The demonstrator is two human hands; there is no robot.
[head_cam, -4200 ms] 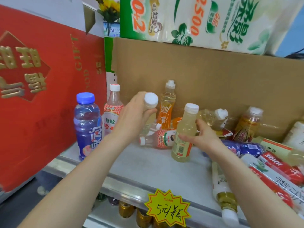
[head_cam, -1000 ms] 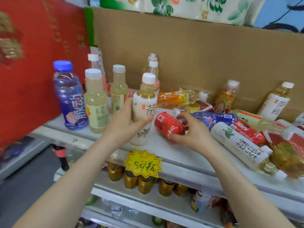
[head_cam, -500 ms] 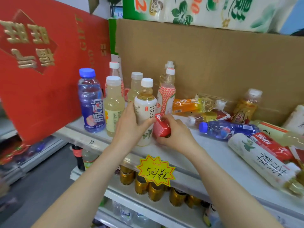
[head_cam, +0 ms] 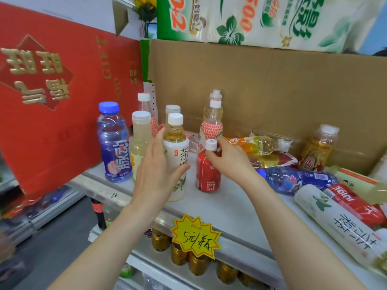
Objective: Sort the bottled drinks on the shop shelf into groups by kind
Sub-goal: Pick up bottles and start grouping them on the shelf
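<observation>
A large red cardboard gift box with gold lettering [head_cam: 62, 122] leans at the left. A brown corrugated cardboard panel [head_cam: 272, 97] stands behind, with green-and-white plastic packs [head_cam: 261, 19] and yellow flowers [head_cam: 145, 5] above it. A yellow star-shaped handwritten price tag [head_cam: 195, 237] hangs over what look like gold-topped cans [head_cam: 178, 254].

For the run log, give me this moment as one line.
left hand: grips white-labelled plastic tea bottle | right hand: pinches cap of red-labelled plastic juice bottle | both bottles upright on grey metal shelf
</observation>
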